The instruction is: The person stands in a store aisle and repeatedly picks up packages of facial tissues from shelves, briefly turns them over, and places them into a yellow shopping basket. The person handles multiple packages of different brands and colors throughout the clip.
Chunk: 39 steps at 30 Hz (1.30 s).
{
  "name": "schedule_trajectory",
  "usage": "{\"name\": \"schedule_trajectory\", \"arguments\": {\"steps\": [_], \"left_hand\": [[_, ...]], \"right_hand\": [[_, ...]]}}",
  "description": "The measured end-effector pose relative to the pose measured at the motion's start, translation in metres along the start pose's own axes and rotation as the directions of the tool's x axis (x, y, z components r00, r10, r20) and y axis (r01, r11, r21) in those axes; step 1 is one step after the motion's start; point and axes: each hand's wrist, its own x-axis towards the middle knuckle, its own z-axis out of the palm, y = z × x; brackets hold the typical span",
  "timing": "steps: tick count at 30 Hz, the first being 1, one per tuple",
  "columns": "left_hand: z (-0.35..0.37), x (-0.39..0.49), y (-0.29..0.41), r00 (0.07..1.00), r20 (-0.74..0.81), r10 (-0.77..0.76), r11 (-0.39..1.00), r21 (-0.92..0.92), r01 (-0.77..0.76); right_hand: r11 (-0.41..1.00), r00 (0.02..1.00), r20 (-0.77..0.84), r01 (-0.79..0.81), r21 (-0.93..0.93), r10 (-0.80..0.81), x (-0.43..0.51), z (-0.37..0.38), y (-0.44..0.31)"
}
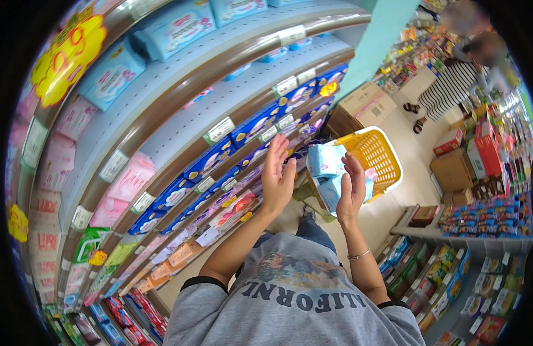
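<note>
Both my hands are raised apart in front of me, palms facing each other. My left hand [277, 173] holds nothing and is beside the shelf rows of blue packs [254, 124]. Nothing shows in my right hand [353, 188], which overlaps the view of a yellow plastic basket with a white rim [389, 151]. In that basket lie light blue wrapped packs [328, 161] and, partly hidden behind my right hand, something pink. On the upper shelves stand more light blue packs [113, 75], with pink packs [130, 177] lower down.
Cardboard boxes [363, 104] stand at the end of the shelf by a pale green pillar [379, 43]. A person in a striped dress [446, 88] stands in the aisle. More cartons [452, 171] and a low goods rack [426, 277] are on the right.
</note>
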Motion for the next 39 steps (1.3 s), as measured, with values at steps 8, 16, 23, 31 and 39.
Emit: {"name": "schedule_trajectory", "arguments": {"steps": [8, 16, 23, 31, 39], "left_hand": [[-0.059, -0.007, 0.066, 0.937, -0.264, 0.230, 0.973, 0.090, -0.213], [-0.117, -0.036, 0.116, 0.800, -0.450, 0.398, 0.916, 0.246, -0.317], [-0.168, -0.063, 0.140, 0.674, -0.545, 0.499, 0.859, 0.413, -0.302], [-0.212, -0.062, 0.145, 0.622, -0.589, 0.516, 0.846, 0.465, -0.262], [-0.237, -0.051, 0.132, 0.658, -0.578, 0.482, 0.845, 0.506, -0.174]], "right_hand": [[0.973, 0.968, 0.188, 0.129, 0.193, -0.166, 0.024, 0.056, -0.050], [0.907, 0.882, 0.332, 0.205, 0.368, -0.334, 0.019, 0.116, -0.083], [0.876, 0.787, 0.453, 0.219, 0.429, -0.419, 0.002, 0.170, -0.112], [0.876, 0.742, 0.527, 0.171, 0.450, -0.415, -0.016, 0.235, -0.126], [0.902, 0.722, 0.569, 0.183, 0.392, -0.393, -0.019, 0.288, -0.129]]}}
